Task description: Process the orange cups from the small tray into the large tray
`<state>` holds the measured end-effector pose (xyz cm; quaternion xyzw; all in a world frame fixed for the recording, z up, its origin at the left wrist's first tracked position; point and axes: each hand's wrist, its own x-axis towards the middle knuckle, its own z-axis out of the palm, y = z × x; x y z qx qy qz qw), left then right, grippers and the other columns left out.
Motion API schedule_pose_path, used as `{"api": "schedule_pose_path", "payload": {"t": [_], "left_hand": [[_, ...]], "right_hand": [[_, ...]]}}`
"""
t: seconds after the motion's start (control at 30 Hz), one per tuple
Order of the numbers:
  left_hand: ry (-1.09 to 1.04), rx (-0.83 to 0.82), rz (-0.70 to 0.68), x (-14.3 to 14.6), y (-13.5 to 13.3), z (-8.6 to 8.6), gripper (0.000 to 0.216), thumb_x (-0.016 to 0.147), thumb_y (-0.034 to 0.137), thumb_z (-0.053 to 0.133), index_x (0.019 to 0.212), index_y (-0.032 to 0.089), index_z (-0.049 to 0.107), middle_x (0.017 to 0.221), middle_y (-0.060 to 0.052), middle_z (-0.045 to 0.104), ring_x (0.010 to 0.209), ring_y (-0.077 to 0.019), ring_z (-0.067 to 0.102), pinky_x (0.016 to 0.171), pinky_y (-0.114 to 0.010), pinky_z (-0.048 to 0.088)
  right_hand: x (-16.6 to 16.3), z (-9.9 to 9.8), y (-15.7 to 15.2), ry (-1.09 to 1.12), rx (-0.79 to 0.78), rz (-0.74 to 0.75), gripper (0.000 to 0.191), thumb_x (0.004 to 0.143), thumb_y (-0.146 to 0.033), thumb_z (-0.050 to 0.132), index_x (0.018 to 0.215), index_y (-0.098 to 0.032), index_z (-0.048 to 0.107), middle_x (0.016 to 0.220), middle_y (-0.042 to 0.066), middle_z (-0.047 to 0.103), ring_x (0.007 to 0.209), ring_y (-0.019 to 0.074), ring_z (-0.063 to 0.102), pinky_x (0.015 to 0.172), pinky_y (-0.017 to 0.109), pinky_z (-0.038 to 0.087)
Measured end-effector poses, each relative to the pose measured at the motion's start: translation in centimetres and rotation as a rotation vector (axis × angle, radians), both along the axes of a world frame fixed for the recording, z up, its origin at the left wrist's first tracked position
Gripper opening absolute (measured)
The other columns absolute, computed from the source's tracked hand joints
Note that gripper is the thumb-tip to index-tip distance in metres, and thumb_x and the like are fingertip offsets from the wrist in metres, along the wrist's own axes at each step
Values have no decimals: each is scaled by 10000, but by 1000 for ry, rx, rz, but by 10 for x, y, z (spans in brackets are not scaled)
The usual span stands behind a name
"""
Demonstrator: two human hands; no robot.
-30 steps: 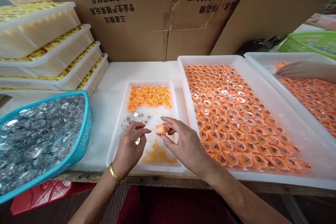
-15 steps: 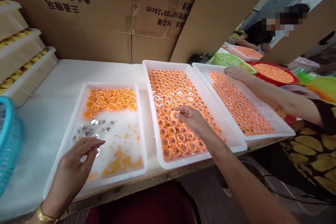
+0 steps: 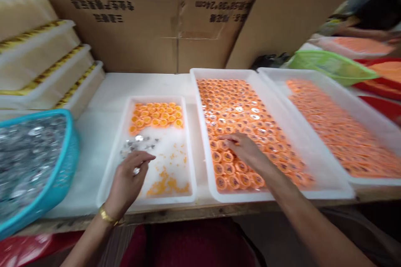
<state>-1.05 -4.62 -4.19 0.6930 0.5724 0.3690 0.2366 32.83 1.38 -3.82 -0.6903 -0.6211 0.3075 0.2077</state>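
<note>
My left hand (image 3: 129, 177), with a gold bracelet on its wrist, hovers over the small white tray (image 3: 192, 175). Its thumb and fingers are drawn together around a small shiny bit that I cannot make out. Near the fingertips lie clear discs with dark prints (image 3: 139, 142). My right hand (image 3: 246, 149) reaches into the middle white tray (image 3: 203, 146), its fingers pinched on a small round orange cup (image 3: 223, 145) among rows of similar cups with dark prints. Part of that cup is hidden by the fingers.
Orange cups with yellow filling (image 3: 156, 113) and loose yellow bits (image 3: 167, 185) lie in the small tray. A blue basket (image 3: 67, 162) of clear pieces stands left, before stacked trays (image 3: 62, 91). Right are another white tray (image 3: 313, 133) and a green basket (image 3: 332, 66). Cardboard boxes (image 3: 140, 50) stand behind.
My right hand has lowered the orange cup into the middle tray's rows. My left thumb and fingers have drawn closer together. The view has swung left, and the neighbour's arm has left the right-hand tray.
</note>
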Motion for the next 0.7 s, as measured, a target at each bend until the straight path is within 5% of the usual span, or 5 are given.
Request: {"api": "schedule_pose_path", "payload": {"t": [0.13, 0.27, 0.43, 0.53, 0.7], "left_hand": [[21, 12, 147, -26, 8, 21, 239, 848, 147, 453, 893, 190, 684, 902, -41, 642, 789, -142, 610, 668, -261, 493], [210, 36, 184, -55, 3, 34, 203, 835, 132, 499, 886, 181, 689, 891, -41, 639, 715, -129, 594, 660, -258, 483], [635, -192, -115, -35, -5, 18, 133, 837, 200, 558, 866, 167, 683, 880, -76, 637, 834, -219, 618, 734, -332, 486], [854, -275, -97, -17, -2, 5, 135, 820, 208, 571, 890, 132, 658, 915, -123, 632, 864, -278, 621, 717, -377, 491], [824, -245, -87, -24, 0, -4, 241, 867, 125, 434, 744, 153, 640, 876, -116, 626, 837, -260, 622, 698, -365, 484]], "right_hand": [[8, -9, 4, -60, -5, -25, 338, 768, -319, 554, 1057, -188, 669, 1026, 116, 656, 855, 247, 644, 744, 368, 509], [-9, 14, -2, -207, 142, -105, 392, 797, -385, 543, 1148, -228, 615, 991, 121, 643, 683, 221, 613, 635, 376, 490], [-89, 48, -21, -4, 219, 201, 298, 843, -357, 496, 1071, -221, 633, 977, 79, 655, 733, 176, 617, 656, 313, 494], [-129, 45, -19, -5, 140, 423, 260, 868, -284, 486, 1074, -208, 624, 1028, 63, 649, 774, 156, 630, 692, 291, 489], [-144, 37, 16, -261, 140, 454, 282, 894, -220, 489, 1155, -175, 586, 1139, 68, 621, 889, 155, 630, 780, 284, 462]]}}
